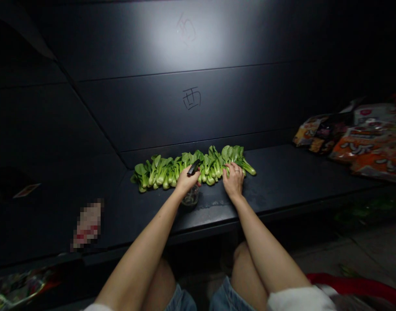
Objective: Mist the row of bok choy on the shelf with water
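Observation:
Green bok choy (162,172) lies in a long row on the dark shelf, leaves toward the back panel and pale stems toward me. My left hand (187,179) is wrapped round a spray bottle (190,196) with a black head and a clear body, held in front of the row's middle. Toward the row's right end, my right hand (233,178) rests with bent, slightly parted fingers against the bok choy. A ring shows on one of its fingers. Its fingertips are partly hidden among the leaves, so whether it grips a stem is unclear.
Colourful food packets (372,144) are piled on the shelf at the far right. A small card (27,190) and a pixelated patch lie to the left. The back panel (146,108) bears a hand-drawn character. A wet patch (213,209) glistens near the front edge.

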A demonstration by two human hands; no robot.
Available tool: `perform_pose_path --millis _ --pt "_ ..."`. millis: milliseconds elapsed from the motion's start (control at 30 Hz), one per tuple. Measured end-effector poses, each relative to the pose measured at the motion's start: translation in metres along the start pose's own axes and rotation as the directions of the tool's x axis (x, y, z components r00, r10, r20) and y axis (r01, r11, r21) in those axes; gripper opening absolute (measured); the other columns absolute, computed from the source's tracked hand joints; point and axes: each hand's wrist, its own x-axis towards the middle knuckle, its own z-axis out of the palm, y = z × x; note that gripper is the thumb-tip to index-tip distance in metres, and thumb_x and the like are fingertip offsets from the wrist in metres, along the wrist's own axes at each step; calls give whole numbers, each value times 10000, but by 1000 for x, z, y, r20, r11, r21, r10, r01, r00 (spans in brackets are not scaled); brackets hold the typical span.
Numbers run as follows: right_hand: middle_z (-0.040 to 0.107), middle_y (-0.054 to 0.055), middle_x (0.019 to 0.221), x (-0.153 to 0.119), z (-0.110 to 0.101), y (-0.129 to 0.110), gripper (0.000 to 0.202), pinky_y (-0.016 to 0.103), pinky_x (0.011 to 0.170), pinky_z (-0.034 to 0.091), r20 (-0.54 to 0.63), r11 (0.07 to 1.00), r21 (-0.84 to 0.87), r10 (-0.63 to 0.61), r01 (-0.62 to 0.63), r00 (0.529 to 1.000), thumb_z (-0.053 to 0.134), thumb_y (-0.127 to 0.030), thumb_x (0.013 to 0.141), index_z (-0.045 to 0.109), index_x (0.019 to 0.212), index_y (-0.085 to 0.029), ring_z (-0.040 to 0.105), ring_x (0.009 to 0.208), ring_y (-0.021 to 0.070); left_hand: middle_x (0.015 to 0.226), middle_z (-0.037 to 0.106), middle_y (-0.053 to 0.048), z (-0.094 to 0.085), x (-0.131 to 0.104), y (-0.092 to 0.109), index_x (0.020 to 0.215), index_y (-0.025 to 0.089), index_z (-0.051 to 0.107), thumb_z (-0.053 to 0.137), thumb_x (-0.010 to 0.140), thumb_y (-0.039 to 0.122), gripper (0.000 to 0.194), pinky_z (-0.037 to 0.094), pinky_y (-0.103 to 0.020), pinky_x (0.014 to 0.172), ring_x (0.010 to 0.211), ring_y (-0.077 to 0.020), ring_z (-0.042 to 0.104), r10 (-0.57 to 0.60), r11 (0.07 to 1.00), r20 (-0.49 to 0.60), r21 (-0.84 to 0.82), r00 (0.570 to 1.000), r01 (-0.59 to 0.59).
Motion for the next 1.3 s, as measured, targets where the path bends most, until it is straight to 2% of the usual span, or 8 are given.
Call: perform_pose_path --millis 200,433,633,767,1100,1300 --pt "523 178 1385 3 0 15 366 478 1069 362 -41 997 -34 71 -72 997 442 -281 926 646 1205 -161 453 1287 291 638 643 36 1 2 -4 875 171 628 578 730 211 159 456 -218 477 455 -152 643 5 996 56 89 998 -10" --pt "423 209 1479 3 2 13 446 467 1105 345 -36 994 -65 91 -93 995 432 -321 934 562 1314 -127 418 1350 304 655 643 38 6 1 -4 918 171 621 593 751 236 181 451 -220 487 460 -147 643 53 992 119 105 991 -66" --pt "428 203 1471 5 6 16 458 484 1083 358 -33 993 -77 90 -92 995 424 -346 933 528 1335 -152 438 1333 305 633 623 47 9 -1 -2 855 179 600 604 724 210 135 440 -221 465 439 -145 628 -3 996 107 86 994 -7" --pt "434 210 1463 6 6 17 467 485 1083 357 -31 993 -74 92 -94 995 419 -351 933 513 1342 -147 443 1327 308 669 647 36 10 -1 -1 868 179 603 600 736 218 137 438 -217 454 434 -137 624 3 996 99 86 995 -12" --pt "401 216 1493 4 7 12 487 505 1105 333 5 992 -73 104 -103 995 417 -352 932 494 1362 -135 375 1378 316 742 667 15 16 0 17 847 167 613 596 735 186 114 418 -208 420 414 -118 610 4 1000 101 11 995 -6" --pt "394 228 1490 4 9 12 502 505 1103 325 10 993 -69 96 -95 995 404 -362 936 491 1367 -121 372 1376 326 704 657 17 9 -2 15 896 162 627 613 734 180 164 452 -224 446 425 -131 612 -29 998 45 -61 999 32"
